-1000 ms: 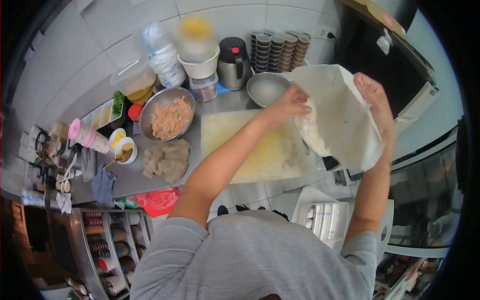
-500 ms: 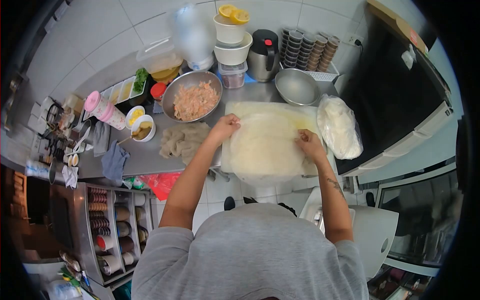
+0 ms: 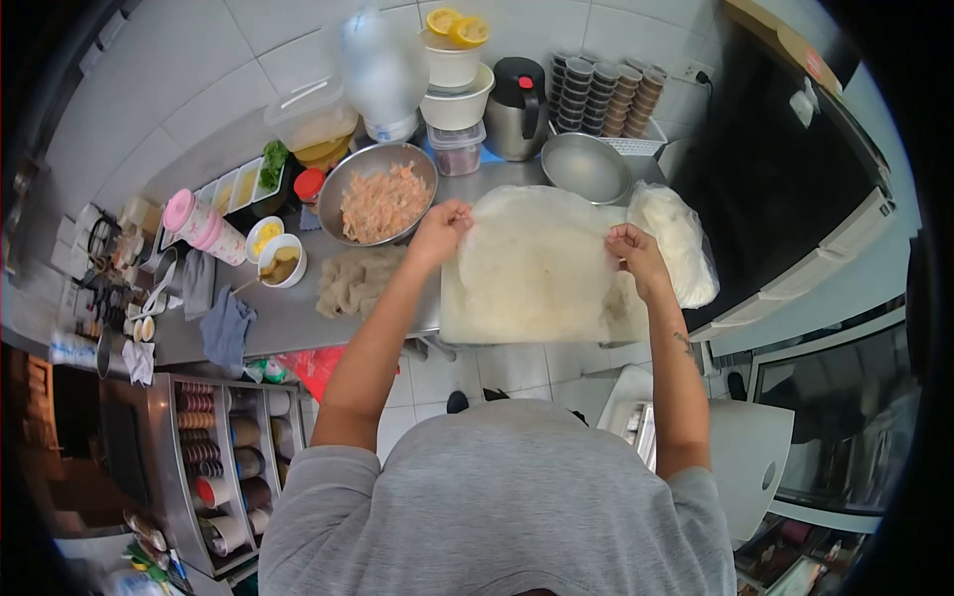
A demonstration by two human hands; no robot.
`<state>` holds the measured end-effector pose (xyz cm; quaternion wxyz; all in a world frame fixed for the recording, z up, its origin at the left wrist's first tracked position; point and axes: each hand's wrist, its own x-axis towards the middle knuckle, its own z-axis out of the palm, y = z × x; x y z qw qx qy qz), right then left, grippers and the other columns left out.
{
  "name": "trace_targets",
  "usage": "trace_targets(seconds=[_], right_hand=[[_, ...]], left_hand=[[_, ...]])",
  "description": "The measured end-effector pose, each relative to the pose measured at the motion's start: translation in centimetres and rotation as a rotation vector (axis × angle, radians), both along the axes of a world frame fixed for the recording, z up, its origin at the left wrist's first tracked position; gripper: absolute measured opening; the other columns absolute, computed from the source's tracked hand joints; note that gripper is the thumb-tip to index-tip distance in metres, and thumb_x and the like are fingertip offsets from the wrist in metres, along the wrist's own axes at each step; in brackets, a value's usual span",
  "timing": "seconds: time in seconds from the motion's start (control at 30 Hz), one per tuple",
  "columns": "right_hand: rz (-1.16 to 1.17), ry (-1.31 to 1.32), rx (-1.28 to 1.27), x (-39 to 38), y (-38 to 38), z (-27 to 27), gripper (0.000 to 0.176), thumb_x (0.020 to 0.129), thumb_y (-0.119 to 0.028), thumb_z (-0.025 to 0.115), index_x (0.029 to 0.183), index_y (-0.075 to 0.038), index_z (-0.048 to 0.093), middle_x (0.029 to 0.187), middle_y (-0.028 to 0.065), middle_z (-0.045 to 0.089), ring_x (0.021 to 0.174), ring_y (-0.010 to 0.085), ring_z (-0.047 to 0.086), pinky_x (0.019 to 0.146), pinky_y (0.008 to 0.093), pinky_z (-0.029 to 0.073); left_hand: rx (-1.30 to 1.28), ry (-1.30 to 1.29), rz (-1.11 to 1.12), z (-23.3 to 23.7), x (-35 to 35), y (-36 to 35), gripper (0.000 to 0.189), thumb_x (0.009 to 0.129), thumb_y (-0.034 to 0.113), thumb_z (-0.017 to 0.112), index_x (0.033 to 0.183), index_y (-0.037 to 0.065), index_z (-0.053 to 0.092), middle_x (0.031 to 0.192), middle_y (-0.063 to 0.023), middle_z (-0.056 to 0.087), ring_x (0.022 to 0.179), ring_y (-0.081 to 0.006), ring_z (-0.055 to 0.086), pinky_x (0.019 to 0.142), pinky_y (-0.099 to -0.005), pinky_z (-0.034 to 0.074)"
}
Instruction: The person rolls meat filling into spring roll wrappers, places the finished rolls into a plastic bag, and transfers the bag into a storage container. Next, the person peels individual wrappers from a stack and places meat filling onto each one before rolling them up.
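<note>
A thin, pale, translucent wrapper sheet [image 3: 542, 243] with a rounded edge is spread over the whitish cutting board [image 3: 497, 326]. My left hand [image 3: 444, 233] pinches its left edge near the far corner. On the opposite side my right hand [image 3: 638, 260] has its fingertips closed on the right edge. The sheet reaches past the board's far edge, while the near strip of board shows bare with some dark specks at right. Beside my right hand lies a clear plastic bag [image 3: 676, 243] with something white inside. A steel bowl of shredded orange-and-white filling [image 3: 386, 204] stands beyond my left hand.
An empty steel bowl [image 3: 586, 167] sits behind the board. A crumpled beige cloth [image 3: 356, 281] lies left of it, near small white bowls [image 3: 282, 260]. Stacked tubs [image 3: 457, 104], a steel jug [image 3: 519, 109] and lidded sauce cups [image 3: 601, 97] line the wall. A black appliance [image 3: 770, 169] borders the right.
Both hands have moved away from me, drawing the sheet toward the back. Its near edge hung over the board's front before; now the front of the board is uncovered.
</note>
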<state>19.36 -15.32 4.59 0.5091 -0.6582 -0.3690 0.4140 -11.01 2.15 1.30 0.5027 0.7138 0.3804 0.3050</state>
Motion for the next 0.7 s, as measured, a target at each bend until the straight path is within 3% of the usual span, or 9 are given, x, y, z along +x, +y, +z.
trace_targets(seconds=[0.6,0.7], right_hand=[[0.028,0.017,0.078,1.1,3.4,2.3,0.007,0.089,-0.013,0.062,0.093,-0.008,0.064,0.080,-0.0036,0.063,0.069,0.0061,0.056,0.063,0.0224,0.043],[0.032,-0.029,0.274,0.4,2.9,3.8,0.007,0.089,-0.009,0.061,0.095,-0.008,0.062,0.085,-0.0026,0.062,0.077,0.0062,0.056,0.071,0.0223,0.043]], left_hand=[[-0.144,-0.092,0.019,2.9,0.4,-0.1,0.012,0.089,0.006,0.057,0.099,0.005,0.063,0.082,0.0021,0.064,0.070,-0.0068,0.056,0.059,-0.0231,0.042],[0.051,-0.149,0.083,4.4,0.5,-0.6,0.012,0.090,0.005,0.055,0.097,0.004,0.063,0.083,0.0029,0.063,0.076,-0.0064,0.056,0.066,-0.0226,0.042]])
